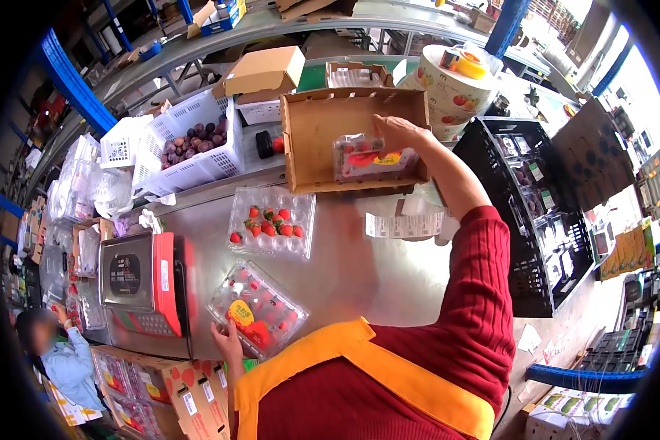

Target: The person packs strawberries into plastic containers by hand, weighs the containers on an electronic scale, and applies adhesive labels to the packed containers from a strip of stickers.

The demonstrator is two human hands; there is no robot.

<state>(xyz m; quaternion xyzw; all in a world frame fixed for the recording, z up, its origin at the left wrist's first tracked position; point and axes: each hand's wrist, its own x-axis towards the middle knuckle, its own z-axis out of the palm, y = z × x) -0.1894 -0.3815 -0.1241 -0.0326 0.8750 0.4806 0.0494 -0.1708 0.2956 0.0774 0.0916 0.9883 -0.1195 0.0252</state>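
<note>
A labelled clear box of strawberries [271, 314] lies tilted near my body on the metal table. My left hand [227, 339] is at its lower left edge, fingers spread against the plastic. My right hand [397, 133] reaches into an open cardboard box [308, 139] at the back, over another labelled clear package [358, 160]; its fingers are at the package's upper part, and their grip is partly hidden. Between the two, an open clear tray [273, 220] holds several loose strawberries. A strip of printed labels [403, 225] lies right of the tray.
On the left stand a red scale [167, 282] and a white crate of plums [198, 165]. A black crate [528, 213] is at the right, with large label rolls [451, 92] behind. A co-worker [70, 367] is at the lower left beside stacked fruit boxes [191, 396].
</note>
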